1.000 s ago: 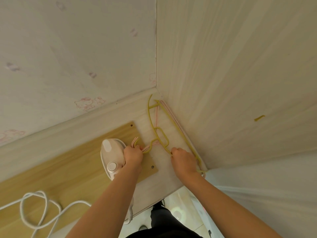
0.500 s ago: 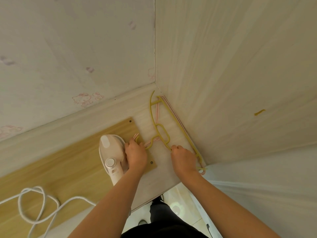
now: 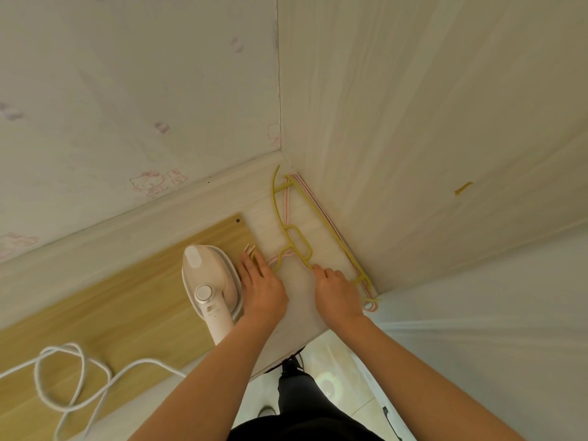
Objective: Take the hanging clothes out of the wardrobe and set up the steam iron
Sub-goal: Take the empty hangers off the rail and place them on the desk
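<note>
A stack of hangers, a yellow hanger (image 3: 297, 240) on top of pink hangers (image 3: 370, 305), lies flat on the pale shelf top (image 3: 299, 310) in the corner. My right hand (image 3: 337, 291) has its fingers curled on the yellow hanger's near arm. Over the hanger hooks (image 3: 249, 248) my left hand (image 3: 262, 281) lies flat with fingers stretched out; the hook tips poke out beyond the fingertips. A white steam iron (image 3: 210, 281) rests just left of my left hand, touching its side. The iron's white cord (image 3: 76, 374) loops at the lower left.
A tan wooden board (image 3: 127, 297) lies under the iron and cord. Pale wood-grain panels (image 3: 413, 122) rise on the right, a wall with faint cartoon prints (image 3: 152, 183) on the left. White fabric (image 3: 493, 313) fills the right. The floor and my dark-trousered legs (image 3: 299, 402) show below the shelf edge.
My left hand's fingers have straightened from a curl on the hooks to lying flat over them. My right hand stays on the yellow hanger. The hangers have barely shifted.
</note>
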A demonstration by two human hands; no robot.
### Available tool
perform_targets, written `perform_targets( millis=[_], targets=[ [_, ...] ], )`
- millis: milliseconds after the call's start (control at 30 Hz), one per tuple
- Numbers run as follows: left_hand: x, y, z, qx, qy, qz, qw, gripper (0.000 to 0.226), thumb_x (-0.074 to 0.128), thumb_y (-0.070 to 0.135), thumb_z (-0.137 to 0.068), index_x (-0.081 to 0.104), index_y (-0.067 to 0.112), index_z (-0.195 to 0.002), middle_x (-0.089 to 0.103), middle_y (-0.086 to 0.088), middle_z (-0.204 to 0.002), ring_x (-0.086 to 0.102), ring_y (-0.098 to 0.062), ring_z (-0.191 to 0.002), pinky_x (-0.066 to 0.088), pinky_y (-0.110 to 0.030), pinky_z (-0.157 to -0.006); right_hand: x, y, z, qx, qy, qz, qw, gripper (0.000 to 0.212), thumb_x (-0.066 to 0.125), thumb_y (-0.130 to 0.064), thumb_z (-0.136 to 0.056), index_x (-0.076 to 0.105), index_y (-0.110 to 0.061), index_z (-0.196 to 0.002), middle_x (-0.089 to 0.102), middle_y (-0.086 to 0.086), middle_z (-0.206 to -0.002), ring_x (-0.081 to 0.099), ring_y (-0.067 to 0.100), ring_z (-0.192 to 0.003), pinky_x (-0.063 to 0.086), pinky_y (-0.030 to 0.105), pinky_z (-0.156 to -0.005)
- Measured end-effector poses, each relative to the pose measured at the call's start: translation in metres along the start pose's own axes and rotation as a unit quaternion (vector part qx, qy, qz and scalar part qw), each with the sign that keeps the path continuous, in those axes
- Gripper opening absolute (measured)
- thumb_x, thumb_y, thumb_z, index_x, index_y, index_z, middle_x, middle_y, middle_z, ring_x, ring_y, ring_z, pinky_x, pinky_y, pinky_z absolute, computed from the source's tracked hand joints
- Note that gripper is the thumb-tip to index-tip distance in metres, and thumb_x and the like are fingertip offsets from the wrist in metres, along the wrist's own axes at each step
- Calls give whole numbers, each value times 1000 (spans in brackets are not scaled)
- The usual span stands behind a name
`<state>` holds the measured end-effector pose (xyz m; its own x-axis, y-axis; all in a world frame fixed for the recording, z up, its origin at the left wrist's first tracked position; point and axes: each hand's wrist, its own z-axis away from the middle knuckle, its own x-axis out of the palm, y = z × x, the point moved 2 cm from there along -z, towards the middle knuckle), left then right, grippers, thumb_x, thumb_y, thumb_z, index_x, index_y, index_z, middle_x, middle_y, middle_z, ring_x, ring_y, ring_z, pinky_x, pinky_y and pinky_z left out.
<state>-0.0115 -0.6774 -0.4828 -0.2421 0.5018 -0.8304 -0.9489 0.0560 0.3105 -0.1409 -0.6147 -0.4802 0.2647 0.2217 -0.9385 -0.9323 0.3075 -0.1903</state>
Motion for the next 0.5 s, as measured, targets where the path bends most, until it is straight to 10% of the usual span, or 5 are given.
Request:
perform_targets(
  millis=[233,500],
  targets=[
    [-3,0,5,53,26,-48,997,66,29,14,-97,-10,-3,-148,-19,-23,-155,-20,-40,-142,-2,-47,-119,-3,0,20,-16,30,-37,999,58,49,-1,-87,32,-1,-143,43,18,-144,36,32,-135,36,40,-109],
    [-20,15,40,143,37,-67,987,65,28,19,-100,-12,5,-149,-21,-14,-157,-22,-34,-143,-4,-43,-118,-19,-9,58,17,70,-39,997,54,48,-8,-93,32,2,-143,41,18,-145,32,33,-139,29,40,-113]
  ],
)
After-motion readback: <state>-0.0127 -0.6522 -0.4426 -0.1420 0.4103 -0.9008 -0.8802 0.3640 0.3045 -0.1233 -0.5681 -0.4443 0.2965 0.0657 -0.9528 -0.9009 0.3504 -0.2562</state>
